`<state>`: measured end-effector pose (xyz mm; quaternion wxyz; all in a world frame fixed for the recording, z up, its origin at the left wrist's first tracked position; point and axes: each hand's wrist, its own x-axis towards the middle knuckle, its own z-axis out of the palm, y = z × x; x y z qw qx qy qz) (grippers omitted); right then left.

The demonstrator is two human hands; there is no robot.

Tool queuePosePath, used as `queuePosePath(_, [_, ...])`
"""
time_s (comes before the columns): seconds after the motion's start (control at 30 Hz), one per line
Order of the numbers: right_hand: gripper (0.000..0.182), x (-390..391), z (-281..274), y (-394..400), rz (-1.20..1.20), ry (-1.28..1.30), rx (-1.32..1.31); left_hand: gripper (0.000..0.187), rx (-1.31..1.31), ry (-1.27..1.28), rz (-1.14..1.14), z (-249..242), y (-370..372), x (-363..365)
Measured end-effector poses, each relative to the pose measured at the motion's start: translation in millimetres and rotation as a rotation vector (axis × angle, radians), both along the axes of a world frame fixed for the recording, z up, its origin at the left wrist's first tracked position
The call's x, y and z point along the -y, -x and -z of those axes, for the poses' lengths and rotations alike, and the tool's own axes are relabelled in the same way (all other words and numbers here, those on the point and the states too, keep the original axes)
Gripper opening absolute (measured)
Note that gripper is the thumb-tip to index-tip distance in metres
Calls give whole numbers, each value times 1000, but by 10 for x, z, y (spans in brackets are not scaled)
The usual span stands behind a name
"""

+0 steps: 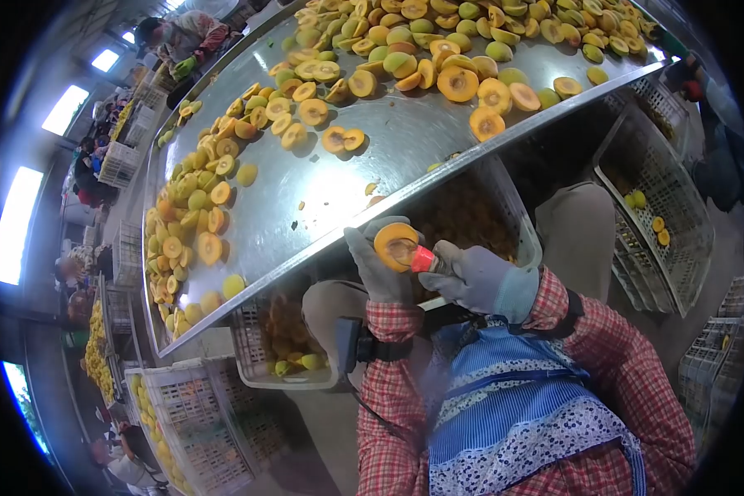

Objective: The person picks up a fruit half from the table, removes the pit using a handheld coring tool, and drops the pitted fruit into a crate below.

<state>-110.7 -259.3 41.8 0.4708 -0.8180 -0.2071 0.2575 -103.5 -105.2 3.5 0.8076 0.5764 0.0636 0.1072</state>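
Observation:
My left hand, in a grey glove, holds a halved stone fruit with its orange cut face turned up, just off the near edge of the metal table. My right hand, also gloved, is closed around a short hand tool with a red end. That red end meets the cut face of the fruit; its working tip is hidden. Many fruit halves with green-yellow skins lie on the metal table, heaped at the far side and the left.
Beneath the table edge, between my knees, a crate holds brownish pieces. Another crate is at the left knee. Plastic crates stand at the right, with more white crates at lower left. A co-worker bends over beyond the table.

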Motion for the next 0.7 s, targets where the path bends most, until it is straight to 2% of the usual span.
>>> queuePosePath(0.13, [38, 3, -4, -20, 26, 28, -42, 69, -2, -27, 31, 42, 13, 24])
queuePosePath(0.23, [37, 54, 47, -13, 77, -19, -134, 65, 11, -28, -85, 50, -7, 33])
queuePosePath(0.3, [36, 87, 57, -3, 93, -13, -152, 55, -100, 292, -43, -68, 41, 53])
queuePosePath(0.33, [35, 104, 62, -2, 105, -9, -167, 55, -101, 293, -40, -64, 34, 71])
queuePosePath(0.4, [34, 108, 128, 13, 124, -37, -134, 43, -21, 525, -39, -52, 23, 115])
queuePosePath(0.43, [33, 106, 153, 16, 138, -66, -102, 43, -23, 525, -37, -57, 24, 134])
queuePosePath(0.5, [33, 90, 152, 10, 159, -84, -180, 39, 1, 763, -72, -79, 30, 181])
queuePosePath(0.63, [39, 55, 54, -14, 167, -63, -299, 36, 7, 769, -116, -77, 13, 238])
queuePosePath(0.7, [40, 33, 21, -21, 174, -52, -327, 33, -59, 624, -163, -36, -41, 238])
